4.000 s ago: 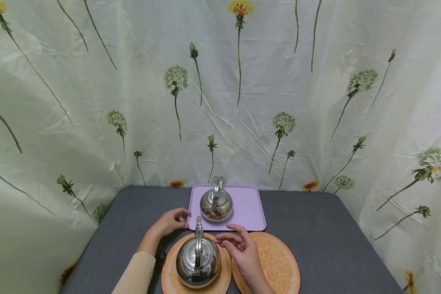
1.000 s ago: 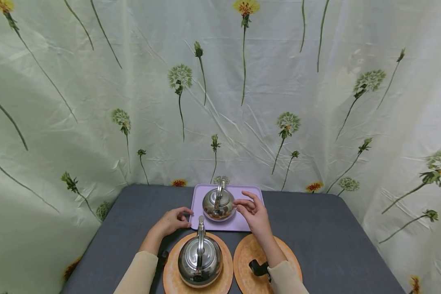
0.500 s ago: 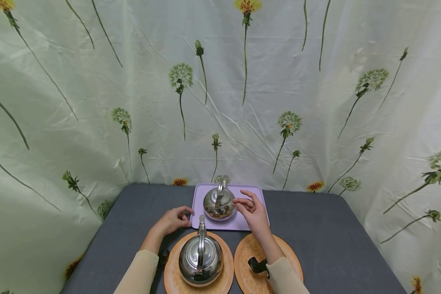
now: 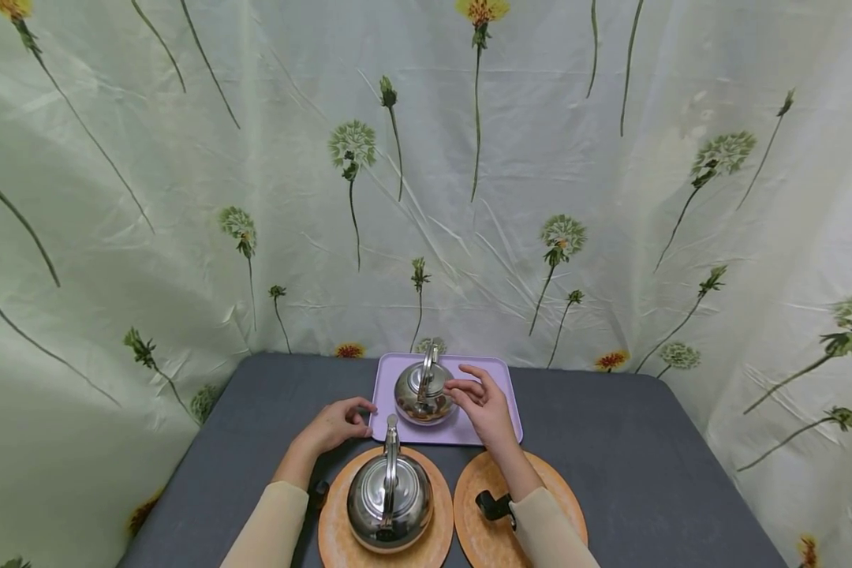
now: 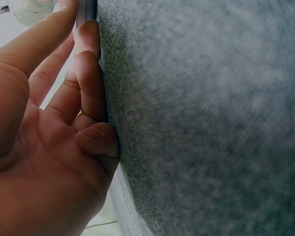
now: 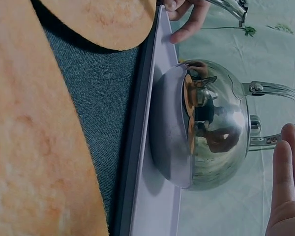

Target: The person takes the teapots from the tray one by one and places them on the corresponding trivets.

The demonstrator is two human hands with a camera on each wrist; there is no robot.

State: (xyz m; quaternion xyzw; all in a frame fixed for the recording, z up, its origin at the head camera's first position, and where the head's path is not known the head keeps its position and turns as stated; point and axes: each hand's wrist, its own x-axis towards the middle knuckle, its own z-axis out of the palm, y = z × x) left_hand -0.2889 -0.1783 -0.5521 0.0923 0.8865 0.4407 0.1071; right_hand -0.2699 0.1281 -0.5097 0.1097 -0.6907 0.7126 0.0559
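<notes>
A small shiny steel kettle [image 4: 420, 402] stands upright on a lilac tray [image 4: 493, 410] at the back of the table. My left hand [image 4: 334, 426] is at the tray's left edge, and the left wrist view has its thumb and index finger pinching the rim. Beside the small kettle, on its right, my right hand [image 4: 486, 410] hovers with extended, slightly bent fingers. In the right wrist view its fingers [image 6: 283, 172] are near the kettle's raised handle [image 6: 280, 87] and hold nothing. A larger steel kettle [image 4: 376, 521] stands nearer, on a round orange board [image 4: 334, 521].
A second round orange board [image 4: 561, 505] lies under my right forearm. Black wrist-camera mounts [image 4: 493, 505] show at the sleeves. The dark grey table [image 4: 625, 473] extends to both sides, with a dandelion-patterned curtain [image 4: 483, 197] behind it.
From above the gap between the boards, my right hand has moved forward to the small kettle. In the last second it has edged left towards the kettle's handle. My left hand stays at the tray.
</notes>
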